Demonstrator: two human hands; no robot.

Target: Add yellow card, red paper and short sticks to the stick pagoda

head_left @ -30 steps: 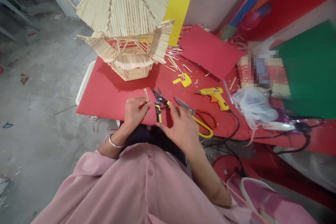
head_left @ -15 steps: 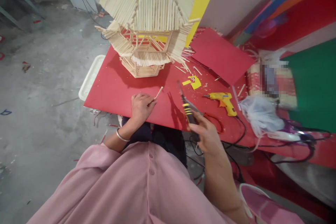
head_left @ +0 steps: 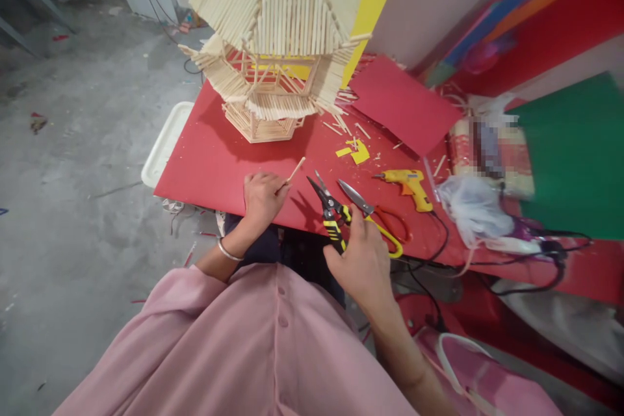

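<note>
Between the fingertips of my left hand (head_left: 263,200) is a thin wooden stick (head_left: 297,168), its free end pointing up and right above the red table. My right hand (head_left: 364,259) is around a pair of garden snips (head_left: 333,209) with black and yellow handles. Their blades are spread apart and point towards the stick, not touching it. Scissors (head_left: 357,195) with red and yellow handles lie just beyond my right fingers. Behind both hands stands a pagoda-like model (head_left: 277,104) built of wooden sticks, its tiered roofs flaring outwards.
A yellow glue gun (head_left: 408,187) lies on the red table (head_left: 214,175), its cord trailing off the front edge. Yellow scraps (head_left: 359,152), loose sticks and a red sheet (head_left: 404,104) are near the model. A plastic bag (head_left: 475,208) and a green board (head_left: 575,156) are at right.
The snips have come left towards the stick, turning from edge-on so their spread blades show. The scissors are now plainly visible. My left hand has stayed nearly still with the stick.
</note>
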